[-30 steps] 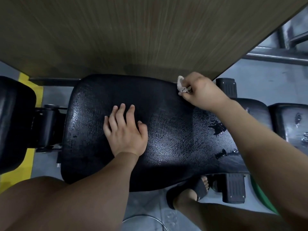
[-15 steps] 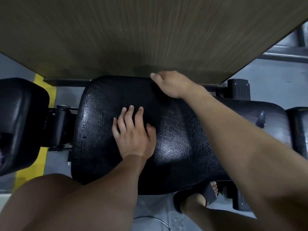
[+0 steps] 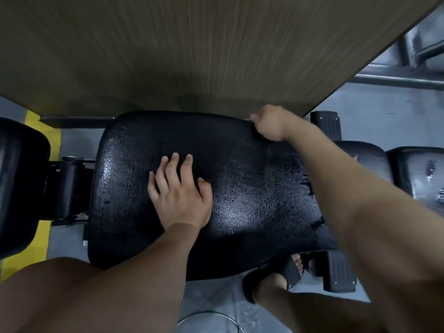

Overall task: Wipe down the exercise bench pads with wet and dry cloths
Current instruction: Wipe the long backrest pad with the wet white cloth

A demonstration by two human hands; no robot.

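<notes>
The right hand (image 3: 269,123), fisted round a barely visible cloth (image 3: 251,116), wipes the far edge of the bench pad (image 3: 240,188), the left hand (image 3: 180,198) lying flat on it; the wet sheen suggests drying remains.

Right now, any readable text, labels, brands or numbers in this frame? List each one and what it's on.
None readable.
Black textured bench pad: no label or logo shows.
Brown wood-grain panel: plain, no print.
Black ribbed foot peg: screws only, no marking.
Grey floor: faint embossed marks, too blurred to read.
</notes>
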